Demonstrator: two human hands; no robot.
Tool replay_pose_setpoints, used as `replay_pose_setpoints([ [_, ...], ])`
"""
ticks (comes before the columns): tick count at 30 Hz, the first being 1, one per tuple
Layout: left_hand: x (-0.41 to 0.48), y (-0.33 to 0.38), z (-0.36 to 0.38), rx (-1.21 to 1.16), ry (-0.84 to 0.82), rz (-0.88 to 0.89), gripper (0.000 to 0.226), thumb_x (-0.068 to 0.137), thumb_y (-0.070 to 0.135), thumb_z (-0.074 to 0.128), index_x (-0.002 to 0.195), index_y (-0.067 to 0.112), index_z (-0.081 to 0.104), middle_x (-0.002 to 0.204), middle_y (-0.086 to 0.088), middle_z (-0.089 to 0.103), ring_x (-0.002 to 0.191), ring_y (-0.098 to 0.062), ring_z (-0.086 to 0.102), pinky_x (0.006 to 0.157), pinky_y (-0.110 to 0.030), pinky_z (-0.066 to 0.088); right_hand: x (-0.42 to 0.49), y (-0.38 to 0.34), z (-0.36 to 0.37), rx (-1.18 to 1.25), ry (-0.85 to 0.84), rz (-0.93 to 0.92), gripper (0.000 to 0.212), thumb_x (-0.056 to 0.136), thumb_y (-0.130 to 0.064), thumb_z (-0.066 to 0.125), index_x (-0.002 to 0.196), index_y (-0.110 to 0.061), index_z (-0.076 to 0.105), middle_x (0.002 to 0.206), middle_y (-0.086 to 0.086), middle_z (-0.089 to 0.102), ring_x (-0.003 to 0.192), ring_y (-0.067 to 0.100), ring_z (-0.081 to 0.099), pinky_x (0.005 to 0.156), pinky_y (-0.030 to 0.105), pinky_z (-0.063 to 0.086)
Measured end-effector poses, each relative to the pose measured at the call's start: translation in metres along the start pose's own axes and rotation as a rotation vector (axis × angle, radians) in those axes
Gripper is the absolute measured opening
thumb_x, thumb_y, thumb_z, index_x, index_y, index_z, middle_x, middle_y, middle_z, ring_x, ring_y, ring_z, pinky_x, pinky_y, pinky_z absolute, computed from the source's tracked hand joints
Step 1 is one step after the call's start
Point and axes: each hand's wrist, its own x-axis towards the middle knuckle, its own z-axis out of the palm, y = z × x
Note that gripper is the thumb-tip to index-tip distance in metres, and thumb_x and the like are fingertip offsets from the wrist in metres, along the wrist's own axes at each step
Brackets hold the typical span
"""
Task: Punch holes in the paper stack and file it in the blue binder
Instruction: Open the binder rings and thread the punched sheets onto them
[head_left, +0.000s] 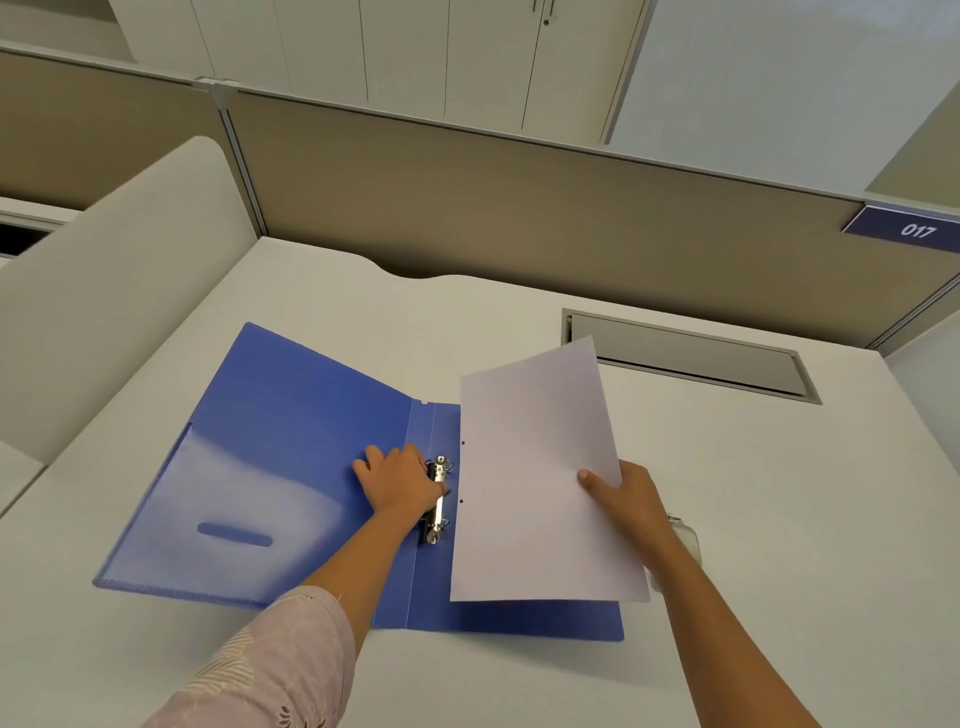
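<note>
Center frame, one blue binder (291, 415) lies open on white desk (727, 493), with one two-ring mechanism (439, 501) at its spine. Left hand (397, 483) palm-down on binder, fingers relaxed, thumb side touching mechanism. Right hand (626, 496) pinches one paper stack (535, 467) by right edge, over right cover; two punched holes (463, 442) on left edge.

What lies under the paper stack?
The binder: its right cover shows only as a strip below the paper; the rest is hidden. The rings lie uncovered beside the paper's punched edge.

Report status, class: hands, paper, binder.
Left hand rests by the ring clip. Right hand holds punched paper above the open binder. Paper not yet on the clip.
</note>
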Motion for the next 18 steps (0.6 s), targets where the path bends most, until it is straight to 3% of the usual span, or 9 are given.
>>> replay_pose_setpoints([
  [6, 0.002, 0.0, 0.003, -0.03, -0.001, -0.031, 0.026, 0.077, 0.054, 0.059, 0.091, 0.032, 0.059, 0.083, 0.009, 0.064, 0.104, -0.021, 0.04, 0.074, -0.035, 0.021, -0.002, -0.034, 0.004, -0.11, -0.023, -0.071, 0.019, 0.09, -0.031, 0.061, 0.106, -0.02, 0.06, 0.091, -0.001, 0.064, 0.077, 0.019, 0.064, 0.07, 0.033, 0.053],
  [11, 0.001, -0.001, 0.006, -0.045, 0.01, -0.045, 0.017, 0.075, 0.043, 0.061, 0.088, 0.033, 0.06, 0.082, 0.01, 0.063, 0.102, -0.021, 0.04, 0.073, -0.034, 0.021, -0.005, -0.046, 0.014, -0.192, -0.022, -0.063, 0.033, 0.091, -0.028, 0.059, 0.118, -0.01, 0.062, 0.092, -0.002, 0.06, 0.07, 0.013, 0.058, 0.057, 0.021, 0.044],
  [18, -0.002, 0.0, 0.004, -0.047, 0.003, -0.061, 0.015, 0.076, 0.033, 0.061, 0.091, 0.032, 0.06, 0.08, 0.008, 0.063, 0.103, -0.022, 0.039, 0.075, -0.035, 0.022, -0.013, -0.053, 0.024, -0.235, -0.035, -0.05, 0.028, 0.092, -0.025, 0.058, 0.113, -0.007, 0.064, 0.098, 0.007, 0.065, 0.077, 0.022, 0.059, 0.068, 0.031, 0.047],
])
